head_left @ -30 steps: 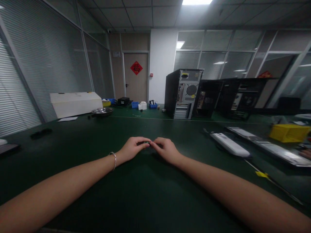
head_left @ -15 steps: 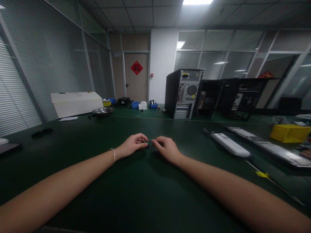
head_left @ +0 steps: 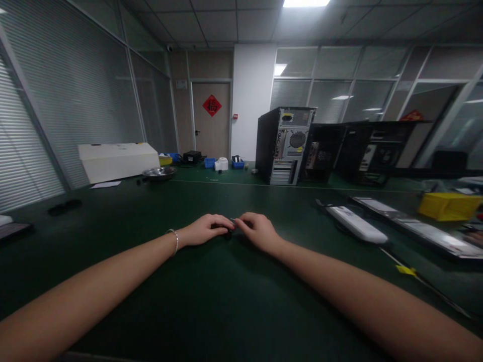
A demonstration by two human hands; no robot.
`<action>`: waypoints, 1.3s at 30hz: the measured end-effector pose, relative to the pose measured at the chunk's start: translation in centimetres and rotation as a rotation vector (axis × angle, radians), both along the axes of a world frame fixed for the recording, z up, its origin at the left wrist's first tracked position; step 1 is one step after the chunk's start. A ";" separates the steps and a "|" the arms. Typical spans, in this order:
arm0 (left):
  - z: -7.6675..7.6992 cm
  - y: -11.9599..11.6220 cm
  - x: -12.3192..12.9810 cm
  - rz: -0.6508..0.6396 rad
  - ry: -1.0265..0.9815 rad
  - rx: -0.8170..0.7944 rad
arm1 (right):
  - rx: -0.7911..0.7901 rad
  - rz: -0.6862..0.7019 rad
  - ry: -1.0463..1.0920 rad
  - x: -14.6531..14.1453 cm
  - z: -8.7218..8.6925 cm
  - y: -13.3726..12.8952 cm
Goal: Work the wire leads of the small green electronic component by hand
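Both hands meet over the middle of the dark green table (head_left: 241, 291). My left hand (head_left: 207, 229) is closed, thumb and fingers pinched on a small black part (head_left: 228, 235) that shows below the fingertips. My right hand (head_left: 258, 230) is closed in a pinch too, its fingertips nearly touching those of the left. A thin, light-coloured piece (head_left: 233, 219) shows at the right fingertips; it is too small to make out.
A white power strip (head_left: 356, 224), long metallic panels (head_left: 415, 226) and a yellow bin (head_left: 449, 206) lie to the right. Computer towers (head_left: 287, 146) stand behind. A metal bowl (head_left: 159, 173) and a white box (head_left: 118, 162) are at the back left.
My left fingers have come down and closed in toward the right fingertips. The black part now shows slightly lower. My right hand has barely moved.
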State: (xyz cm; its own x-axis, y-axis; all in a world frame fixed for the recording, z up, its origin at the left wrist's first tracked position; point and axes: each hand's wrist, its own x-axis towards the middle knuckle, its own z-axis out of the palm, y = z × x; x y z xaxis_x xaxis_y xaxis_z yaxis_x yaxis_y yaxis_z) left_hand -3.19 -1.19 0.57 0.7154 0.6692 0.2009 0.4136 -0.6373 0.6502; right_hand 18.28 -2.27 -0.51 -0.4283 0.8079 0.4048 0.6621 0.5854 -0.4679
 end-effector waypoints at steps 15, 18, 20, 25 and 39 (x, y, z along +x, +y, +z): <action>-0.5 -1.7 1.3 0.274 0.084 0.233 | -0.017 -0.037 -0.046 0.2 -0.2 0.8; -0.8 -1.7 1.4 0.294 0.119 0.238 | -0.035 -0.021 -0.106 0.4 -0.2 1.1; -0.9 -1.5 1.4 0.282 0.110 0.212 | -0.047 0.001 -0.144 0.5 -0.2 1.3; -0.7 -1.1 1.1 0.265 0.023 0.080 | -0.062 0.081 -0.189 0.8 -0.1 1.6; -0.2 -0.4 0.8 0.266 -0.196 -0.292 | -0.028 0.104 -0.115 1.0 -0.2 1.5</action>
